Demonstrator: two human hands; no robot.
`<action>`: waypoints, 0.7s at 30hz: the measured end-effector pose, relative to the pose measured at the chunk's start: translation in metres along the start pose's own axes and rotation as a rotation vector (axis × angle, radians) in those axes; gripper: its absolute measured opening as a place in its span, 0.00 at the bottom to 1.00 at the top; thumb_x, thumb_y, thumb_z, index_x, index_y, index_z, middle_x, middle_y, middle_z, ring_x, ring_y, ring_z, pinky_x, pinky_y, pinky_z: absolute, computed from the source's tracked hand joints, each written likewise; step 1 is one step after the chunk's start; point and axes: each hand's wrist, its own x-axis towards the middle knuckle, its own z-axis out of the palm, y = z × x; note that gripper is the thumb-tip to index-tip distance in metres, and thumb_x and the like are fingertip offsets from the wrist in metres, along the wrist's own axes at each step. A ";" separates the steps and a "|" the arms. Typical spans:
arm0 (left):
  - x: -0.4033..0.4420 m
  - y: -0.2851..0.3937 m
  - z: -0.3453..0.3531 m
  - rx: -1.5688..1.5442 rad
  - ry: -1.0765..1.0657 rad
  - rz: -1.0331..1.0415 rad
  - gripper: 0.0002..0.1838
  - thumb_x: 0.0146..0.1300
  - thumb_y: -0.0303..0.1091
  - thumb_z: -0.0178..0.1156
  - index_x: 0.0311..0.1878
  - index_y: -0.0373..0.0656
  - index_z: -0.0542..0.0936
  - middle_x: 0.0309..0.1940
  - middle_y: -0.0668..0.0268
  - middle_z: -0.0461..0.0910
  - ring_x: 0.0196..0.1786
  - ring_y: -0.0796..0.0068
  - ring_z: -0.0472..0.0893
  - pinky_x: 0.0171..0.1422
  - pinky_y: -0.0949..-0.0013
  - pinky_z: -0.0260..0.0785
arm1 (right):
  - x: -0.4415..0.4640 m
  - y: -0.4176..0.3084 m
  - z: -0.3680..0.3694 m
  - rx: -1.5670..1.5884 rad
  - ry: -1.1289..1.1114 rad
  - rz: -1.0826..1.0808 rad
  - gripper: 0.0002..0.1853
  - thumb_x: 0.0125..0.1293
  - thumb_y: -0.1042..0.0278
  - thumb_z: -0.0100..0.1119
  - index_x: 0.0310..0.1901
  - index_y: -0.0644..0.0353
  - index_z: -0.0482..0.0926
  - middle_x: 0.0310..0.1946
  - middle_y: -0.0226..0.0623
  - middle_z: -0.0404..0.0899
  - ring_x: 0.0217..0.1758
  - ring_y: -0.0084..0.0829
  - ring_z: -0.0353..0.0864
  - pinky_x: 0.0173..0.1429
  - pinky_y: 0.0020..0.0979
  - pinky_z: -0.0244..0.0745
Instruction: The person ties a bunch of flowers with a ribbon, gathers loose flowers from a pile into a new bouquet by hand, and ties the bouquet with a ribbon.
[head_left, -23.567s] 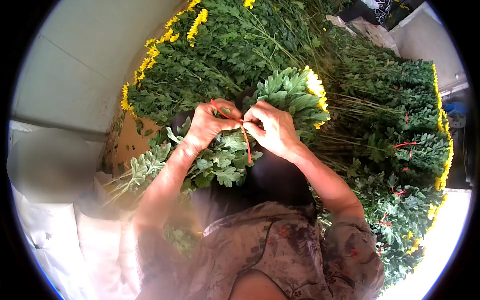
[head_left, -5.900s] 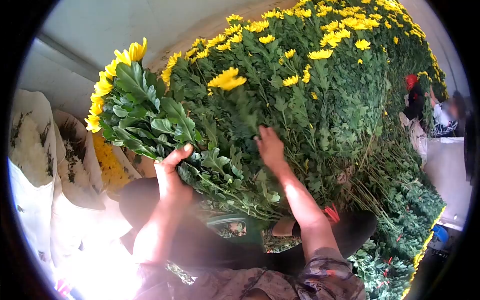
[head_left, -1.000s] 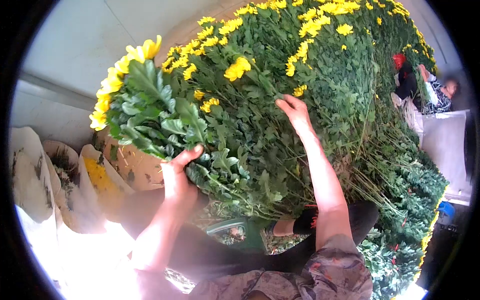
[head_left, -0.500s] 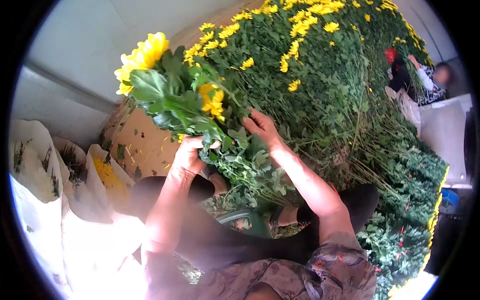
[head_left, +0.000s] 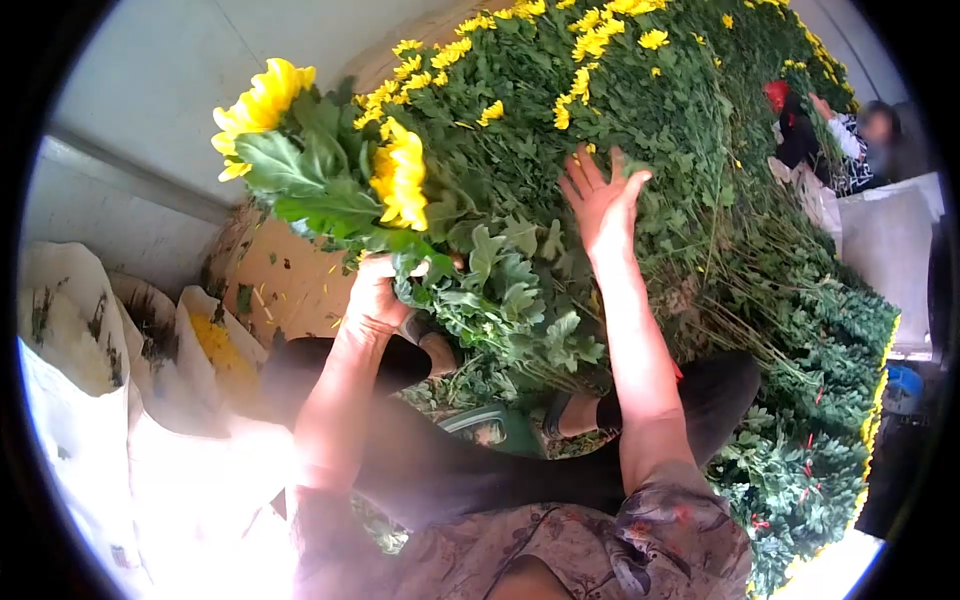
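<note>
one bunch of yellow flowers (head_left: 345, 205): raised, heads toward the upper left, stems trailing right; no tie showing, so judged part-made.

one left hand (head_left: 376, 294): wrapped around the bunch's stems, grip closed in.

one right hand (head_left: 607, 207): spread wide, nothing held, over the flower pile (head_left: 675, 215); whether it touches the leaves cannot be told from this angle.

flower pile: large, loose, heads mostly to the far side; by the look of it, not yet bunched.

tied bunches (head_left: 830, 430), several: stacked at right, red ties (head_left: 760, 522) on some; seemingly finished.

white sacks (head_left: 75, 345): at left, one with yellow bits (head_left: 222, 345) inside.

green plastic item (head_left: 520, 432): below the bunch.

one co-worker's sleeve (head_left: 850, 140): upper right.

labels, brands, writing: none legible.
</note>
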 end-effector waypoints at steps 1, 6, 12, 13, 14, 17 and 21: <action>0.001 0.002 0.004 0.050 0.015 -0.003 0.23 0.49 0.34 0.66 0.51 0.41 0.77 0.41 0.63 0.81 0.40 0.67 0.82 0.48 0.60 0.76 | 0.001 0.009 -0.007 -0.395 0.018 0.177 0.40 0.69 0.37 0.41 0.73 0.56 0.48 0.71 0.56 0.54 0.75 0.47 0.53 0.75 0.48 0.51; 0.000 0.012 0.026 -0.063 0.139 0.063 0.15 0.46 0.22 0.69 0.40 0.38 0.81 0.34 0.67 0.82 0.38 0.73 0.80 0.48 0.67 0.72 | -0.056 0.022 -0.033 -1.513 -0.567 -0.184 0.25 0.65 0.64 0.61 0.63 0.60 0.71 0.46 0.46 0.82 0.45 0.38 0.83 0.51 0.40 0.78; 0.023 0.004 0.023 -0.059 0.530 0.157 0.16 0.54 0.22 0.66 0.47 0.35 0.78 0.37 0.61 0.82 0.37 0.66 0.82 0.45 0.60 0.78 | -0.031 -0.048 0.051 -1.460 -0.148 -0.328 0.12 0.73 0.65 0.49 0.49 0.63 0.76 0.23 0.34 0.76 0.22 0.21 0.68 0.25 0.28 0.65; 0.026 0.002 0.018 -0.057 0.561 0.165 0.16 0.54 0.22 0.66 0.47 0.35 0.78 0.38 0.60 0.82 0.37 0.65 0.82 0.46 0.60 0.78 | -0.040 -0.053 0.087 -1.454 -0.248 -0.560 0.10 0.74 0.65 0.47 0.43 0.62 0.76 0.20 0.34 0.75 0.20 0.21 0.70 0.25 0.29 0.67; 0.027 0.002 0.014 -0.053 0.591 0.168 0.16 0.55 0.22 0.66 0.47 0.34 0.78 0.38 0.60 0.82 0.38 0.65 0.82 0.46 0.59 0.78 | -0.050 -0.050 0.097 -1.301 -0.247 -0.221 0.11 0.75 0.66 0.45 0.39 0.62 0.76 0.19 0.33 0.75 0.19 0.24 0.72 0.24 0.29 0.69; 0.022 0.012 0.017 -0.074 0.582 0.105 0.12 0.56 0.24 0.64 0.44 0.33 0.77 0.37 0.60 0.81 0.37 0.66 0.81 0.43 0.60 0.77 | -0.072 -0.022 0.127 -1.638 -0.495 0.139 0.14 0.76 0.62 0.43 0.42 0.64 0.75 0.19 0.33 0.76 0.17 0.23 0.73 0.20 0.29 0.68; 0.020 0.007 -0.002 -0.309 0.419 0.030 0.16 0.53 0.29 0.66 0.43 0.35 0.74 0.35 0.62 0.79 0.39 0.66 0.80 0.47 0.58 0.76 | -0.091 0.045 0.084 -1.833 -0.620 -0.009 0.15 0.75 0.63 0.43 0.51 0.67 0.71 0.16 0.37 0.74 0.16 0.32 0.75 0.19 0.34 0.69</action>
